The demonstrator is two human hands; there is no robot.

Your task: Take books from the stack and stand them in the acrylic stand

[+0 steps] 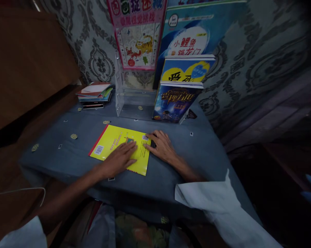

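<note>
A yellow book (124,146) with a red spine lies closed on the blue-grey tablecloth, its barcode near the left corner. My left hand (120,159) rests flat on its cover, fingers stretched out toward the right. At the book's right edge is my right hand (162,146), its thumb and fingers apart and touching the edge beside a small printed code. Part of the cover is hidden under my left hand.
Beyond the book stands a clear acrylic rack (134,110) holding several upright books, among them a dark blue one (174,103) in front and a pink one (138,38). A stack of thin books (94,94) sits at the table's back left. A patterned wall rises behind.
</note>
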